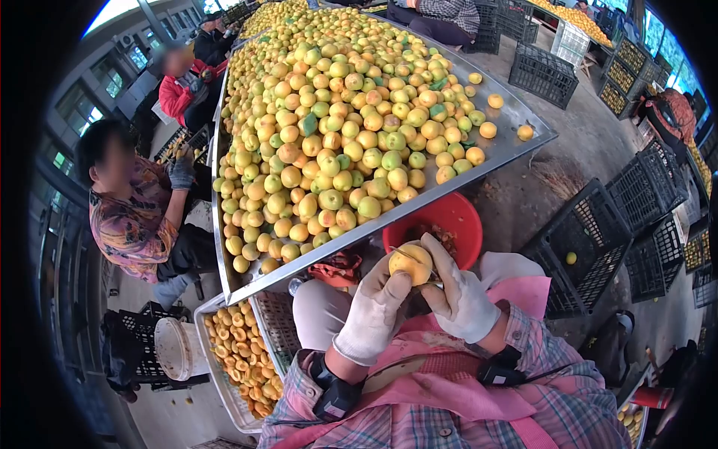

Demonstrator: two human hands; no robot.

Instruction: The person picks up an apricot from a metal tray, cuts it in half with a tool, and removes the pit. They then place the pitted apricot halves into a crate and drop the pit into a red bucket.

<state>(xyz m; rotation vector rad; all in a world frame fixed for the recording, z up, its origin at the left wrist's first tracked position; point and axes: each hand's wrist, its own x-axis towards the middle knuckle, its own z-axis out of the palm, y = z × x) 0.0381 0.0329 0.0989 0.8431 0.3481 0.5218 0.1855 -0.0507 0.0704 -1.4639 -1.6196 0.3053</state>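
Over my lap, my gloved left hand [378, 307] pinches a yellow apricot [410, 266] between thumb and fingers. A thin dark line runs across the top of the fruit. Pressed close against its right side is my gloved right hand [462, 301], fingers closed around a thin blade-like tool [434, 283] that is mostly hidden by the glove. Just beyond my hands, a red bucket [469, 241] with brownish scraps in it sits under the edge of a metal table [359, 253]. A big heap of whole apricots [329, 135] covers the tabletop.
Left of my knees stands a white crate [203, 329] of halved apricots, beside a white bucket [173, 350]. Black crates [580, 247] are on the floor at right, one holding a single fruit. A person [138, 202] sits along the table's left side, with others farther back.
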